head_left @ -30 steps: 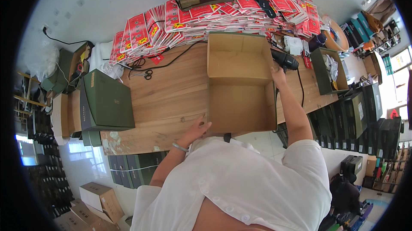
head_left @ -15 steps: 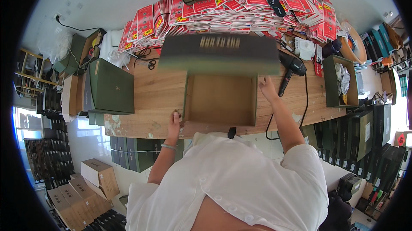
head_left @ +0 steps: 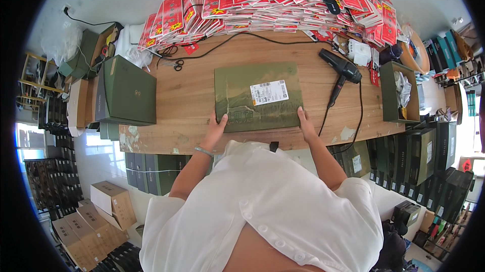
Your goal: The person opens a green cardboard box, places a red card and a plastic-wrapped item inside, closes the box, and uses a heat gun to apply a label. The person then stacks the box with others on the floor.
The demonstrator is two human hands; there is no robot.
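Observation:
A flat green cardboard box (head_left: 236, 82) lies closed on the wooden table in front of me. Its top has a white printed label (head_left: 269, 92) and scuffed, torn-looking patches near the front left. My left hand (head_left: 216, 126) grips its near left corner, thumb on the top face. At the near right edge my right hand (head_left: 306, 124) holds the box the same way, thumb up along the side. The fingers under both edges are partly hidden.
A black hair dryer (head_left: 343, 72) with its cord lies to the right. Red printed packets (head_left: 283, 16) are heaped at the back, with scissors (head_left: 178, 64) before them. A tall green box (head_left: 126, 92) stands left; an open green box (head_left: 391, 92) with crumpled wrapping stands right.
The raised, blurred dark lid has come down, and the box's brown inside is covered. Both hands have moved onto the box's near corners; the right came down from the upper right.

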